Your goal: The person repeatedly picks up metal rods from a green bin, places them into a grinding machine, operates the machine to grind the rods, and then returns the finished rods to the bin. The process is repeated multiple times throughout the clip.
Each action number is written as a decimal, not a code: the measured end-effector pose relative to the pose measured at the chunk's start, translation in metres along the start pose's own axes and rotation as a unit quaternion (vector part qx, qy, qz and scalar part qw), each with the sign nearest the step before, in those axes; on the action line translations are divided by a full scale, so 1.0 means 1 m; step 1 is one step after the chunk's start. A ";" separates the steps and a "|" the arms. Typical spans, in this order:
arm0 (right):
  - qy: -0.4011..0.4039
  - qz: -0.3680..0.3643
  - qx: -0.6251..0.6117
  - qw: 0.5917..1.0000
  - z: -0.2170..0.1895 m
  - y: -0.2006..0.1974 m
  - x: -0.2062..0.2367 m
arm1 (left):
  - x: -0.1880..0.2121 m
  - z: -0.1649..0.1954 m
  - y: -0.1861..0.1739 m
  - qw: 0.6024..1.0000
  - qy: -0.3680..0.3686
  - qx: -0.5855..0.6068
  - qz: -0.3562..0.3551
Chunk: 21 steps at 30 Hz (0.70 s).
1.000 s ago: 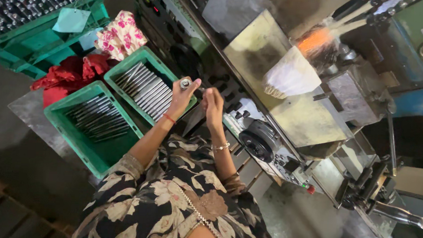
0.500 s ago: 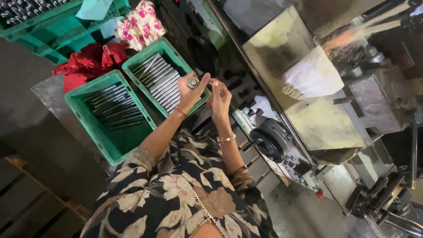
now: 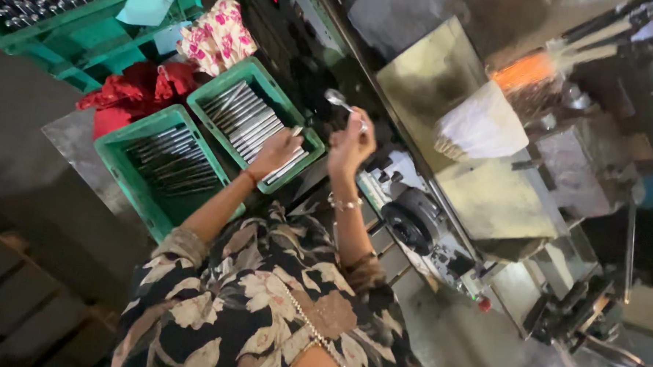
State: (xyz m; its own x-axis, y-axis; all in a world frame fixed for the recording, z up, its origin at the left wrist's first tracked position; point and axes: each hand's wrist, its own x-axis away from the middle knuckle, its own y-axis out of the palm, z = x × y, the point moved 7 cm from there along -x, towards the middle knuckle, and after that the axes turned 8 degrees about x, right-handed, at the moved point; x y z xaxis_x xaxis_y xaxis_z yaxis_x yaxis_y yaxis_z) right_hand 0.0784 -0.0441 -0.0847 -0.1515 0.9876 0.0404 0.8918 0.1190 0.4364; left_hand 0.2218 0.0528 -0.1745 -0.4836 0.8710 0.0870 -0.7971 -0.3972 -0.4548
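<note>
My right hand (image 3: 352, 144) is raised in front of the machine and shut on a metal spoon (image 3: 337, 99), whose bowl points up and to the left. My left hand (image 3: 273, 153) rests low over the near green crate (image 3: 308, 140), which holds rows of metal spoons (image 3: 245, 117). Its fingers are curled at the crate's right end, and a pale tip shows at them. I cannot tell if it grips a piece. Both arms reach out from a floral-print sleeve.
A second green crate (image 3: 125, 169) of metal pieces sits left of the first. Red cloth (image 3: 128, 94) and floral cloth (image 3: 217, 35) lie behind them, and a larger green crate (image 3: 76, 29) stands at the top left. A grey machine (image 3: 413, 213) with a metal plate (image 3: 447, 108) stands to the right.
The spoon went from my left hand to my right hand after both met at it. My left hand has dropped to the near crate. The camera view has shifted.
</note>
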 end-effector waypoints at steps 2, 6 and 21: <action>-0.044 0.002 0.004 0.999 -0.024 -0.016 -0.003 | -0.007 -0.026 -0.024 0.997 -0.035 -0.071 0.026; -0.068 0.025 0.040 0.997 -0.048 -0.066 0.006 | -0.031 -0.030 -0.065 0.965 0.017 -0.229 0.127; -0.033 0.126 0.266 0.955 -0.041 -0.215 0.095 | 0.125 -0.159 -0.105 0.917 -0.185 -0.346 0.068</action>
State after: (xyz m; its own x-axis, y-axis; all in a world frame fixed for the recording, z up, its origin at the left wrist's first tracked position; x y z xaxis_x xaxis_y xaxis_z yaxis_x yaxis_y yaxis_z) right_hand -0.1448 0.0205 -0.1381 0.1077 0.9940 0.0194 0.9895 -0.1053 -0.0990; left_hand 0.3023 0.2486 -0.2567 -0.7539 0.6175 0.2245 -0.3612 -0.1041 -0.9266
